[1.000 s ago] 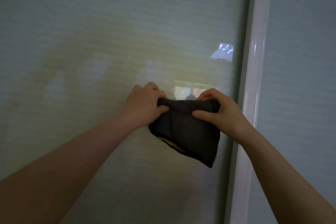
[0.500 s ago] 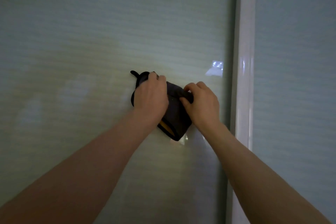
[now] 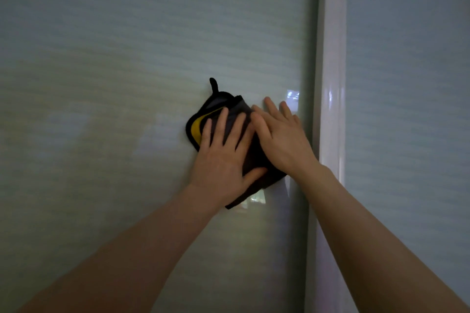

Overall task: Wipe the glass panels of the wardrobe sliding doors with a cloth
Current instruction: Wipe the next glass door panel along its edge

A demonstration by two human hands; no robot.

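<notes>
A dark cloth (image 3: 230, 109) with a yellow patch at its left edge and a small black loop sticking up from its top is lying flat against the frosted glass panel (image 3: 127, 71) of the left sliding door, a little left of the pale vertical door frame (image 3: 333, 58).

The left hand (image 3: 221, 157) is pressing on the cloth with its fingers straight and spread wide, palm flat, thumb stretching out to the right across the lower part of the fabric. The right hand (image 3: 282, 137) is lying flat too, fingers straight and close together, pointing up and to the left; its inner edge is covering the right side of the cloth while its fingertips are reaching past the fabric and touching bare glass. The two hands are sitting just beside each other, the right one slightly overlapping the left one's fingers.

A lower corner of the cloth is poking out beneath the left wrist. Both bare forearms are stretching in from the near bottom corners. A second glass panel (image 3: 407, 109) is standing to the right of the frame. Small bright reflections are showing on the glass near the hands.
</notes>
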